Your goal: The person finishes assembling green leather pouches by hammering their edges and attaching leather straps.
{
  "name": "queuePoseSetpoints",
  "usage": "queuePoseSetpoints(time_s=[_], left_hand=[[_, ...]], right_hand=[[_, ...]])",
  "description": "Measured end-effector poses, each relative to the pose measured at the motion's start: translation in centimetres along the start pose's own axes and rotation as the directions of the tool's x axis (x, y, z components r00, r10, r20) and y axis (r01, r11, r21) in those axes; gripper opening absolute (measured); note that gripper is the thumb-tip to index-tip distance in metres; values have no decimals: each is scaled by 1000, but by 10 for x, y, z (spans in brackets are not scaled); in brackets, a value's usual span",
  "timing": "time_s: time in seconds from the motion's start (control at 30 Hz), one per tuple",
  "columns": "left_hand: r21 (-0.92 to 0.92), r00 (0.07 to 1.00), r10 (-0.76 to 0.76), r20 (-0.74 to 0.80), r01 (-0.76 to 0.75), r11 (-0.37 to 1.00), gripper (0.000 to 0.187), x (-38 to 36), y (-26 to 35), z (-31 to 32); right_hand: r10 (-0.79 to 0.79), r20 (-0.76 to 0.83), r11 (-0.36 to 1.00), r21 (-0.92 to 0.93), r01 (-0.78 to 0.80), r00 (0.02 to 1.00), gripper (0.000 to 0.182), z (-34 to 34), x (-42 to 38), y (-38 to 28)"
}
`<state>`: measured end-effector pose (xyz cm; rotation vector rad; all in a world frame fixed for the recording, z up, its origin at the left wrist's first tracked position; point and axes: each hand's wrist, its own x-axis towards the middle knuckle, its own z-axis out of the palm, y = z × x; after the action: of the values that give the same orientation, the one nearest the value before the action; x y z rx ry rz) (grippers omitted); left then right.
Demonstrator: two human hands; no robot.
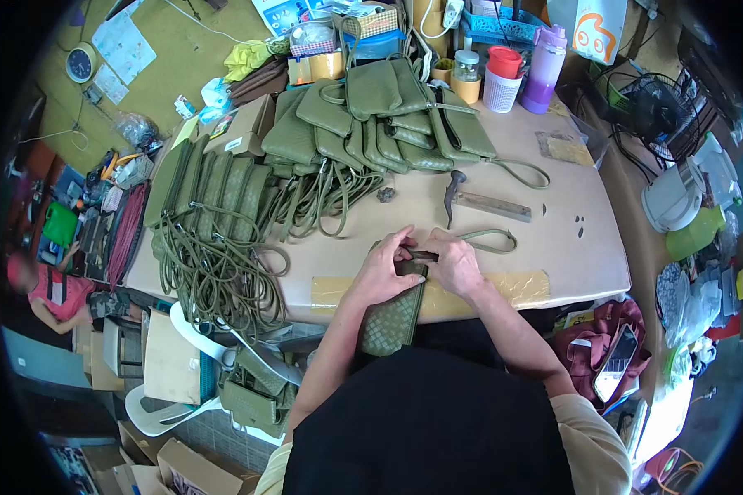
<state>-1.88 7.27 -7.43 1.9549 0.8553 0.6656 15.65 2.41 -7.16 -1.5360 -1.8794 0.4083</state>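
An olive-green woven pouch (393, 320) lies over the table's front edge, its lower part close to my body. My left hand (382, 272) is closed on the pouch's upper end, thumb on the woven face. Beside it, my right hand (456, 262) pinches the same end, where a small dark piece shows between the hands; its kind is hidden by the fingers. A green wrist strap (495, 241) loops out on the table just beyond my right hand. Farther up lie a dark curved tool with a hammer-like head (451, 194) and a flat worn bar (494, 206).
Green pouches (380, 124) are heaped at the back, with tangled straps (223, 268) hanging over the left edge. A purple bottle (545, 70) and red-lidded cup (502, 78) stand behind. Brown tape (512, 288) covers the front edge. Another person (58, 293) sits at far left.
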Motion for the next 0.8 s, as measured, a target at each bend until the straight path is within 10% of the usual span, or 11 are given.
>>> queuePoseSetpoints(time_s=[0.3,0.37,0.8], left_hand=[[273,965,146,-218,-84,958,36,-1,8,26],[353,945,192,-265,-91,931,26,2,4,31],[89,949,76,-307,-51,995,11,8,-10,21]], right_hand=[[191,-111,937,317,-148,975,11,-20,-12,16],[348,91,788,511,-344,933,15,-34,-15,9],[133,-151,987,107,-118,980,14,9,-6,4]])
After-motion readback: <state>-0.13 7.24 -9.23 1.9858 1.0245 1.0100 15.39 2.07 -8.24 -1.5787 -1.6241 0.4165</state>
